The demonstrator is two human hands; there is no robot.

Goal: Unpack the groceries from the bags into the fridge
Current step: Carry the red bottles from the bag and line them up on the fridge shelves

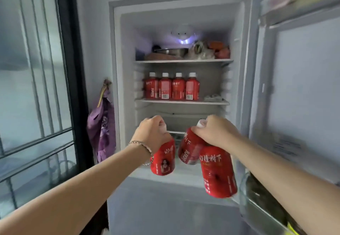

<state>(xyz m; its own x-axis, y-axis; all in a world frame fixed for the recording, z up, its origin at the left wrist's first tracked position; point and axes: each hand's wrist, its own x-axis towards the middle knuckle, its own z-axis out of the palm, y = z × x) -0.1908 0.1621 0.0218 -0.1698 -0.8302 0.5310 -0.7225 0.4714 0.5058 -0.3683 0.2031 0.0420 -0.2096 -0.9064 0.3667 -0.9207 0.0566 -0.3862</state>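
Red bottle (pixel 162 161) in my left hand (pixel 153 133), two more in my right hand (pixel 215 133), held up before the open fridge (pixel 117 54).

Head view: my left fingers curl round the neck of the red bottle, which hangs below my fist in front of the fridge's lowest compartment; a bracelet (pixel 141 143) sits on that wrist. My right hand grips two necks together: a tilted bottle (pixel 189 151) leans toward the fridge interior, and a nearer bottle (pixel 218 175) hangs closer to the fridge door (pixel 303 69), open on the right. Inside the fridge, four matching bottles (pixel 171 87) stand upright in a row on the middle shelf (pixel 182 102), white caps up, toward its left side. The top shelf (pixel 184 61) holds a metal bowl (pixel 171 51) and wrapped food too blurred to name. A purple bag (pixel 102 124) hangs just left of the fridge.
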